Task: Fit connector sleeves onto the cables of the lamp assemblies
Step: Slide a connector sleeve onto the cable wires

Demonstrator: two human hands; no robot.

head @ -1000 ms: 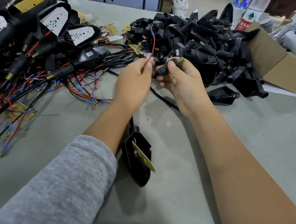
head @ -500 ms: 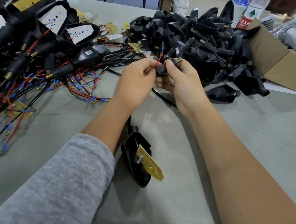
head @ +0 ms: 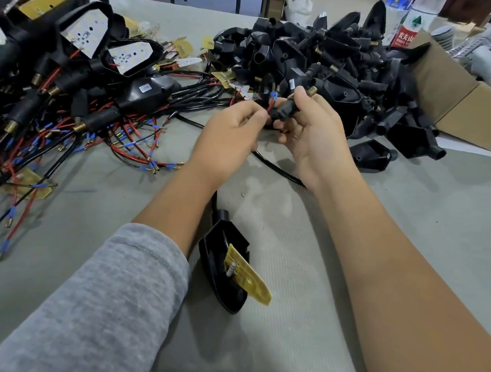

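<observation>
Both forearms reach out over the grey desk [head: 413, 232] and the hands meet above its middle, close to the far heap of parts. The left hand [head: 227, 142], its arm coming out of a grey sleeve [head: 100, 307], is turned knuckles up with fingers curled in, and its fingertips pinch the red wire [head: 270, 104], whose blue-capped end sticks up between the two hands. The right hand [head: 312, 132] faces it, fingers wrapped round a black sleeve [head: 287, 112] that it holds tilted, the brass threaded end [head: 311, 89] pointing up and away past the thumb. The wire goes into the near end of the sleeve, right where the two hands touch.

A black cable [head: 279, 168] drops from under the hands, passes beneath the left wrist and runs back to a black lamp shell [head: 218, 270] lying on the desk between the forearms, with a yellow board [head: 247, 276] resting across it.

To the left lies a tangle of finished lamps [head: 70, 58] with red and black leads. Behind the hands sits a pile of empty black shells [head: 340, 63], and a cardboard box [head: 470, 111] stands at the right.
</observation>
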